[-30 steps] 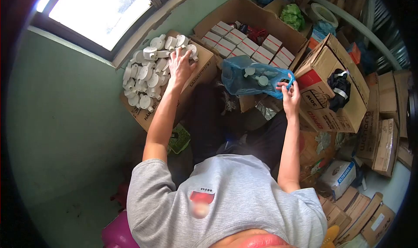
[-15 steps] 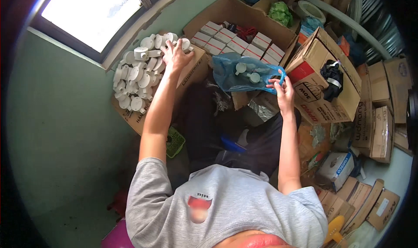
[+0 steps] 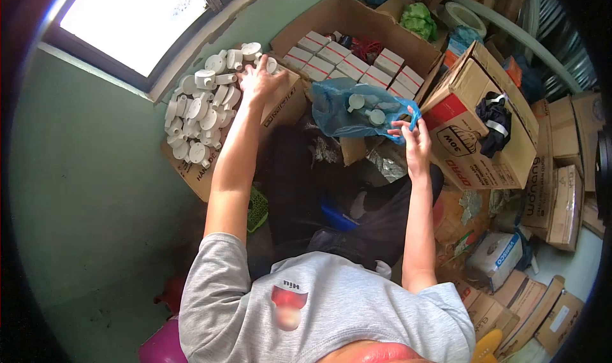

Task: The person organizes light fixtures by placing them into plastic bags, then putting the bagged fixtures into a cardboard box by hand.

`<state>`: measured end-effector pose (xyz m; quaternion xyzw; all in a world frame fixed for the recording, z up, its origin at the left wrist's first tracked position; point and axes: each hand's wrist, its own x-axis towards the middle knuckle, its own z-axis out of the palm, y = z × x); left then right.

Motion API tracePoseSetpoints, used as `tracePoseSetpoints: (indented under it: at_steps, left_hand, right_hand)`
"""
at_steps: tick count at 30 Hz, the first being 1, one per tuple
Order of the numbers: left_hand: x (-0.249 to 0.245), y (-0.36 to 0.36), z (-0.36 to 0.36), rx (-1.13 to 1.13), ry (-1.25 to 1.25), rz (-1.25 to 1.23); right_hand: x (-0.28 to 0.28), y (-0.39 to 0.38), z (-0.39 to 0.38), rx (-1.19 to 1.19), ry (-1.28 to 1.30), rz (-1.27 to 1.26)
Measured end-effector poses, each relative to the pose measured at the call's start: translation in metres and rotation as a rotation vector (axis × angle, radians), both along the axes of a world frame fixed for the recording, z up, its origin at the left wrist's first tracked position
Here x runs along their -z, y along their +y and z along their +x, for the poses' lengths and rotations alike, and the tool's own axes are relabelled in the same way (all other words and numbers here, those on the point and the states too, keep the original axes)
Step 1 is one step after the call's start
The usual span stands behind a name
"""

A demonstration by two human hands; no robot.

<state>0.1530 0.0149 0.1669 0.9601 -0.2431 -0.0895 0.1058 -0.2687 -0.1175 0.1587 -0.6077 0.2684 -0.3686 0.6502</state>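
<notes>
Round white plastic junction boxes (image 3: 199,110) with short spouts are heaped on a cardboard box (image 3: 280,111) at the upper left. My left hand (image 3: 260,83) lies over the heap's right edge, fingers apart. One white junction box (image 3: 271,66) shows between its index finger and thumb; no firm grip is visible. My right hand (image 3: 415,140) pinches the rim of a translucent blue plastic bag (image 3: 331,117) and holds its mouth up. Inside the bag are a couple of junction boxes (image 3: 356,101), with more shapes blurred by the plastic.
Behind the bag, a large open carton (image 3: 306,22) holds several small white boxes (image 3: 350,66). A tall carton (image 3: 475,124) with black cloth (image 3: 494,124) on it stands right of my right hand. A green basket (image 3: 257,208) is beside my legs. More cartons line the right side.
My left hand stays at the heap's edge, its fingers shifted slightly. My right hand keeps the bag's rim, a little lower in view. The camera view has tilted slightly.
</notes>
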Motion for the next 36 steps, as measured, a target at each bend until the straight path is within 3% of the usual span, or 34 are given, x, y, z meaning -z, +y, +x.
tracePoseSetpoints:
  at_steps: [8,17,23,26,27,28,29,31,32,33,35,36]
  left_hand:
    - [-0.021,0.008,-0.016,0.054,-0.057,0.012]
    - [-0.029,0.024,-0.039,0.089,-0.134,-0.111]
    - [-0.061,0.034,-0.07,0.115,-0.18,-0.204]
    - [-0.055,0.045,-0.092,0.28,-0.003,-0.739]
    - [-0.072,0.047,-0.119,0.298,0.239,-0.848]
    - [-0.091,0.046,-0.147,0.193,0.693,-0.944]
    - [-0.065,0.042,-0.148,0.248,0.938,-0.981]
    - [-0.037,0.021,-0.175,0.3,1.082,-0.841]
    - [-0.027,0.006,-0.187,0.505,0.877,-0.76]
    - [-0.029,-0.011,-0.197,0.588,0.845,-0.642]
    - [0.014,-0.059,-0.208,0.758,0.761,-0.454]
    - [0.033,-0.085,-0.213,0.779,0.676,-0.243]
  right_hand:
    - [-0.001,-0.011,-0.006,0.019,-0.041,0.037]
    - [-0.003,-0.013,-0.005,0.017,-0.052,0.068]
    - [-0.007,-0.011,-0.003,0.009,-0.024,0.072]
    - [-0.008,-0.01,-0.002,0.022,-0.01,0.076]
    - [-0.007,-0.008,-0.002,0.034,-0.007,0.081]
    - [-0.007,-0.007,-0.002,0.039,-0.003,0.089]
    - [-0.007,-0.006,-0.002,0.045,0.014,0.064]
    - [-0.006,-0.006,-0.003,0.041,0.036,0.042]
    - [-0.005,-0.006,-0.004,0.023,0.062,0.071]
    - [-0.005,-0.005,-0.006,0.005,0.089,0.102]
    - [-0.007,-0.004,-0.008,-0.012,0.099,0.109]
    - [-0.008,-0.004,-0.008,-0.021,0.1,0.11]
